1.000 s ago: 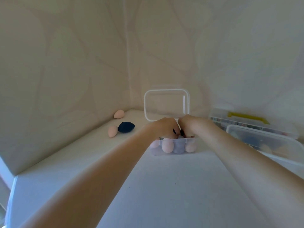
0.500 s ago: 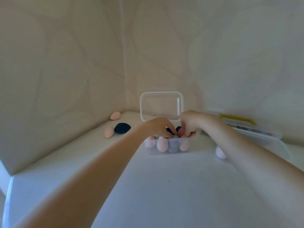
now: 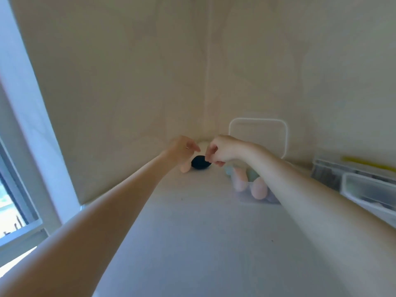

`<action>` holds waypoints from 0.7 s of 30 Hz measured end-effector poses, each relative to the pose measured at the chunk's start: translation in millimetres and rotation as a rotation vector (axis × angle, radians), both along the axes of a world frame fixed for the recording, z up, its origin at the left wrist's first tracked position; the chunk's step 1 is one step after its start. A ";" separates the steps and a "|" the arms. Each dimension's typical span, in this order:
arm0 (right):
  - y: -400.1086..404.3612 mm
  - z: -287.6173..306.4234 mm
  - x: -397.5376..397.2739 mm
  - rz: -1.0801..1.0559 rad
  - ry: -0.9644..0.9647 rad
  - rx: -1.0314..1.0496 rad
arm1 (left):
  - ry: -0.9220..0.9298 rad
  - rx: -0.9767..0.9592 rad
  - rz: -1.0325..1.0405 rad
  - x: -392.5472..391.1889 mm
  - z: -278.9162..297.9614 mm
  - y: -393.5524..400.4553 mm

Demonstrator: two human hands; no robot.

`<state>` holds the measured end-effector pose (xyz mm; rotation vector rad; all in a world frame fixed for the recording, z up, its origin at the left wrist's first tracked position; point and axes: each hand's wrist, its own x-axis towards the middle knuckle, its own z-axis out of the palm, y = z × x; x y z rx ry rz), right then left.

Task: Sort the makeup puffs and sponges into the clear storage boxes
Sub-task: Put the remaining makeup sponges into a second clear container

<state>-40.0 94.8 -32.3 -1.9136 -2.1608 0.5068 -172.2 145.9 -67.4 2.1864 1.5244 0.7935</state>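
Near the back corner of the shelf [image 3: 192,243], a dark sponge [image 3: 200,162] is lying on its side, long axis running left to right, just below and between both hands. Left hand [image 3: 182,147]: hovering with fingers loosely bent, holding nothing. Right hand [image 3: 220,150]: curled, fingertips looking to be touching the sponge's right end (a firm pinch cannot be told), so it is judged the nearer. Count: one dark sponge; one pink sponge [image 3: 185,168] lying beside it, partly hidden; one open box [image 3: 257,198] holding at least two pink sponges; two more boxes [image 3: 364,189] sitting at right.
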 end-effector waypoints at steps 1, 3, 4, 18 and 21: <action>9.1 -6.2 -7.6 0.008 -0.037 -0.011 | 0.037 0.000 0.030 -10.0 -3.9 4.3; 25.9 -20.0 -18.7 0.013 -0.123 0.010 | 0.096 -0.028 0.036 -26.1 -14.2 11.9; 34.8 -27.7 -24.4 0.004 -0.141 0.037 | 0.106 -0.056 0.014 -34.4 -21.1 16.8; 52.9 -46.7 -58.8 0.059 0.017 0.231 | -0.565 -0.276 0.161 -37.9 -33.6 39.8; 36.1 -21.3 -42.2 0.018 0.033 0.208 | -0.540 -0.263 0.092 -27.1 -19.5 24.1</action>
